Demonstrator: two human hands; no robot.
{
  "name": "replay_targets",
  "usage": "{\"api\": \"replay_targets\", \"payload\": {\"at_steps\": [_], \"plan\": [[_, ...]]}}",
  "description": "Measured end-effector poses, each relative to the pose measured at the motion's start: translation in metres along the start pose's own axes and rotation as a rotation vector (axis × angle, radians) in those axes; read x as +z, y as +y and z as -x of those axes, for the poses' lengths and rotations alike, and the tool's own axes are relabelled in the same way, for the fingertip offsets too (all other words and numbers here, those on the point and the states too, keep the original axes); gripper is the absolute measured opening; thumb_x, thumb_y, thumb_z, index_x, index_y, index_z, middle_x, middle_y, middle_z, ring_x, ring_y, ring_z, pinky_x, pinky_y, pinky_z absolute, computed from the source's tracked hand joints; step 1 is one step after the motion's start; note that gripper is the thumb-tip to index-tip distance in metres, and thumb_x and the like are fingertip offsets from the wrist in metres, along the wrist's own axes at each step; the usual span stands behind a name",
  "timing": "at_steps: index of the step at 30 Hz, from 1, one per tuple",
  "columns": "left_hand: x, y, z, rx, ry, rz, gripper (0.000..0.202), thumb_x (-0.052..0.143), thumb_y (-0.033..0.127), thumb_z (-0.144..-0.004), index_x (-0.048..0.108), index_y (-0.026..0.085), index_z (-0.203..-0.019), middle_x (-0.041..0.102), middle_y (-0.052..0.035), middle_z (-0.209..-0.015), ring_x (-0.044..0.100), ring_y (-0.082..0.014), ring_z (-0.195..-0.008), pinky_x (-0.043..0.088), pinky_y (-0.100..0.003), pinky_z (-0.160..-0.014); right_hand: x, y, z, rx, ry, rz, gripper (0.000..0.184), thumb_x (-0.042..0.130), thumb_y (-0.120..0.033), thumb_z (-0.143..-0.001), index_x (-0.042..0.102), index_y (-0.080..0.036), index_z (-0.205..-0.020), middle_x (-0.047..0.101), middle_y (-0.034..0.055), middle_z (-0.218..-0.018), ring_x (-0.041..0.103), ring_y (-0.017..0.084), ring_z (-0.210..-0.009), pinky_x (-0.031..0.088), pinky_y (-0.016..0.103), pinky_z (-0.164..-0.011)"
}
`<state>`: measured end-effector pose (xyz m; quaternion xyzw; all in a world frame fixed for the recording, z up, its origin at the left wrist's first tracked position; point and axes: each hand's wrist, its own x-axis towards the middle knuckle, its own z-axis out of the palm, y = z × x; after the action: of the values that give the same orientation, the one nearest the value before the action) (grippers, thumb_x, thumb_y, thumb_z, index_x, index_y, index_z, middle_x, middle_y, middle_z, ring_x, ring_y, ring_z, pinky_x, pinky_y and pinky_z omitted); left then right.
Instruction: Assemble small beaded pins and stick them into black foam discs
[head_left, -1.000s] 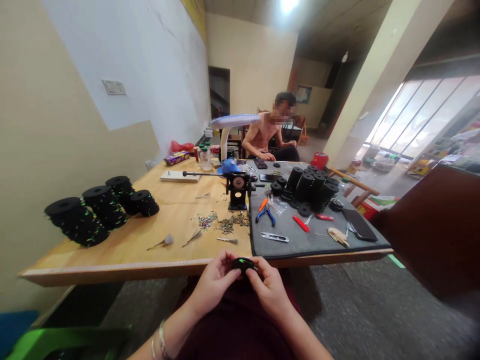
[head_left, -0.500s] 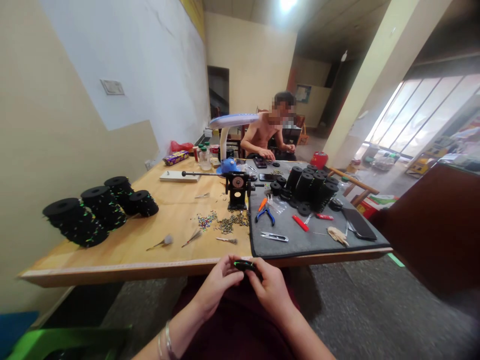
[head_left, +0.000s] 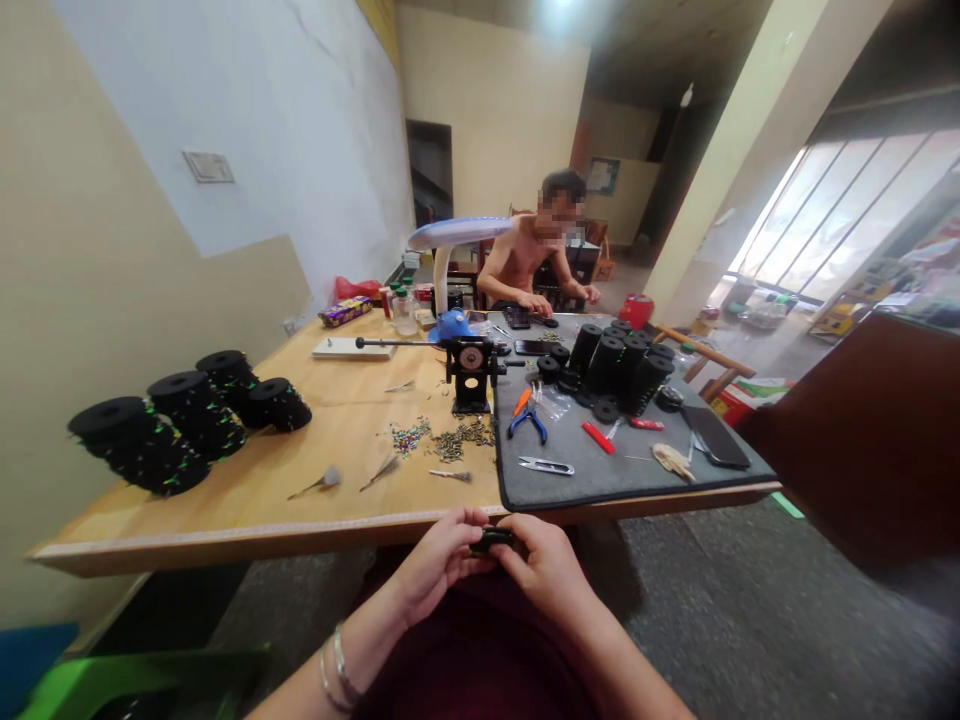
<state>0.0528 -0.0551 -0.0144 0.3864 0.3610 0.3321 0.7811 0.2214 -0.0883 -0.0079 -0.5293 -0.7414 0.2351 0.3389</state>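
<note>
Both hands on one black reel (head_left: 493,541), held just off the near edge of the bench (head_left: 337,400), approx centred, above the wearer's dark red clothing. L hand (head_left: 439,562) grip: narrow, fingers curled round the reel's L end, thumb below. R hand (head_left: 546,562) grip: narrow too, thumb + fingers pinching the R end. Reel is tilted, seen nearly edge-on; hands hide part of it. Bangles (head_left: 337,665) on L wrist. Bench, wood side: tufted pc (head_left: 450,475) nearest the hands, then a pile of brass-coloured bits (head_left: 461,440) w/ multicolour bits (head_left: 409,436) just L of it. Stacks of black reels w/ green flecks (head_left: 196,410) far L. Black winder w/ dial (head_left: 471,372) stands mid-bench, rod pointing L; lamp (head_left: 461,233) behind it. R side, on grey mat (head_left: 600,482): snips (head_left: 546,466) nr the front, blue-handled pliers (head_left: 529,428) beyond, red-handled tool (head_left: 598,437) to their R, more black reel stacks (head_left: 622,365) at the back, dark phone-like slab (head_left: 716,438) nr R edge. Co-worker (head_left: 517,265) at far end, arms fwd, both hands nr the bench's far edge.
</note>
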Motion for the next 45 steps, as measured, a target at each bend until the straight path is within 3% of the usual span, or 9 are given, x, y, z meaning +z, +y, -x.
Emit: {"api": "replay_targets", "payload": {"at_steps": [4,7,12,16,23,30,35,40,45], "plan": [[-0.002,0.002,-0.008,0.095,0.078,-0.435,0.031,0.071,0.036,-0.067,0.056,0.015,-0.085,0.062,-0.0032,-0.079,0.056,-0.0153,-0.074,0.043,-0.025,-0.064,-0.001,0.000,-0.002,-0.047,-0.065,0.140,0.011,0.057,-0.021,-0.082,0.065,-0.021,-0.088,0.068,0.0038,-0.082,0.061,0.018,-0.072,0.040,0.024,-0.064],[-0.003,0.002,-0.012,0.131,0.053,-0.538,0.031,0.072,0.037,-0.065,0.055,0.014,-0.079,0.060,-0.0009,-0.069,0.053,-0.0130,-0.066,0.041,-0.024,-0.061,0.000,0.000,-0.003,-0.065,-0.091,0.132,0.009,0.057,-0.020,-0.081,0.065,-0.020,-0.086,0.067,0.0039,-0.080,0.060,0.017,-0.071,0.040,0.023,-0.063],[-0.005,0.003,-0.008,-0.072,-0.011,-0.232,0.022,0.066,0.034,-0.070,0.055,0.017,-0.079,0.058,0.0006,-0.077,0.056,-0.0138,-0.069,0.046,-0.025,-0.059,-0.006,0.001,-0.001,-0.003,-0.038,-0.102,0.014,0.058,-0.022,-0.082,0.063,-0.020,-0.094,0.062,-0.0017,-0.067,0.054,0.013,-0.058,0.038,0.021,-0.057],[-0.007,0.002,-0.003,-0.125,-0.038,-0.038,0.017,0.064,0.026,-0.071,0.055,0.017,-0.082,0.060,-0.0012,-0.080,0.060,-0.0156,-0.074,0.047,-0.028,-0.065,-0.008,0.008,0.004,0.049,0.039,-0.203,0.016,0.052,-0.024,-0.086,0.062,-0.017,-0.074,0.061,-0.0012,-0.064,0.052,0.012,-0.059,0.038,0.021,-0.059],[-0.009,-0.003,0.002,-0.035,-0.112,0.192,0.022,0.063,0.017,-0.072,0.056,0.019,-0.093,0.063,-0.0051,-0.097,0.062,-0.0215,-0.091,0.046,-0.038,-0.082,0.013,0.013,0.007,0.176,0.258,-0.456,0.023,0.053,-0.035,-0.085,0.052,-0.018,-0.069,0.053,-0.0021,-0.064,0.048,0.012,-0.057,0.040,0.022,-0.057],[-0.003,-0.007,0.002,0.083,-0.045,0.275,0.044,0.068,0.012,-0.065,0.054,0.022,-0.106,0.062,-0.0066,-0.109,0.058,-0.0214,-0.098,0.045,-0.033,-0.077,0.044,0.011,0.003,0.340,0.187,-0.891,0.034,0.051,-0.052,-0.083,0.041,-0.021,-0.073,0.059,-0.0029,-0.054,0.038,0.006,-0.030,0.024,0.016,-0.029],[0.002,-0.010,-0.001,0.142,-0.059,0.278,0.050,0.071,0.013,-0.064,0.052,0.022,-0.110,0.061,-0.0084,-0.113,0.058,-0.0222,-0.101,0.044,-0.032,-0.080,0.045,0.011,0.000,0.234,0.337,-0.787,0.028,0.050,-0.046,-0.086,0.045,-0.020,-0.076,0.060,-0.0013,-0.061,0.050,0.009,-0.042,0.043,0.020,-0.041],[-0.001,-0.010,-0.002,0.115,-0.074,0.170,0.043,0.071,0.017,-0.070,0.052,0.019,-0.108,0.063,-0.0116,-0.112,0.058,-0.0230,-0.102,0.043,-0.036,-0.089,0.030,0.007,0.001,0.113,0.288,-0.485,0.022,0.046,-0.040,-0.089,0.051,-0.020,-0.081,0.062,0.0014,-0.068,0.054,0.011,-0.048,0.046,0.022,-0.047],[-0.004,-0.009,0.000,0.127,-0.095,0.108,0.038,0.073,0.021,-0.070,0.053,0.018,-0.103,0.064,-0.0108,-0.109,0.061,-0.0210,-0.094,0.044,-0.036,-0.087,0.024,0.008,-0.002,0.210,0.199,-0.710,0.029,0.044,-0.047,-0.089,0.049,-0.019,-0.082,0.059,-0.0007,-0.060,0.054,0.011,-0.045,0.046,0.022,-0.045]]}}
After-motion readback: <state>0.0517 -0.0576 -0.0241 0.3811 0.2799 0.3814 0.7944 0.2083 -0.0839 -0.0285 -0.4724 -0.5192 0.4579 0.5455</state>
